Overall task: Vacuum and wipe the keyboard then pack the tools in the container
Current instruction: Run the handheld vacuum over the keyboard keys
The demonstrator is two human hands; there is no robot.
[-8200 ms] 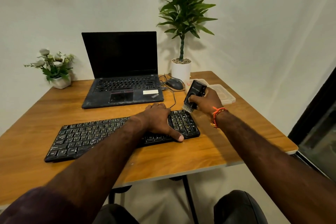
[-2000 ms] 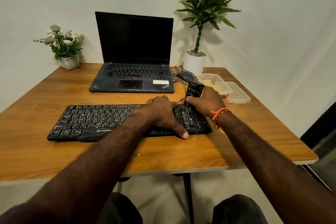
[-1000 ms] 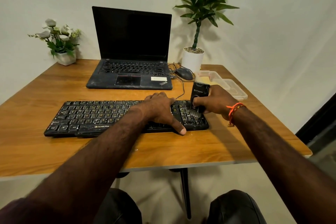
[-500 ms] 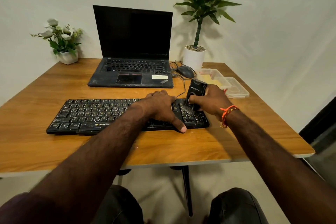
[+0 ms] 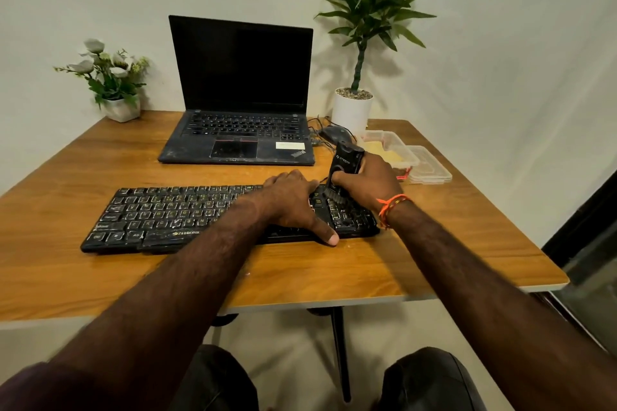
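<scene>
One step of three is under way: the right hand (image 5: pixel 365 185) wraps its grip around the small black handheld vacuum (image 5: pixel 344 165), brush on the right end of the dusty black keyboard (image 5: pixel 213 215), which the left hand (image 5: pixel 292 202) steadies, spread flat. Wiping and packing into the clear plastic container (image 5: pixel 392 147) on the wooden worktop (image 5: pixel 434 264) appear undone.

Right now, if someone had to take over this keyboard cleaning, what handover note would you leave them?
Left hand rests flat on the keyboard, steadying it.
Right hand grips the handheld vacuum, brush end down on the keys at the keyboard's right end.
Open container and its lid sit behind the right hand, near the table edge.
Done: vacuuming is under way.
Left: finish vacuuming, wipe the keyboard, pack the tools.
</scene>
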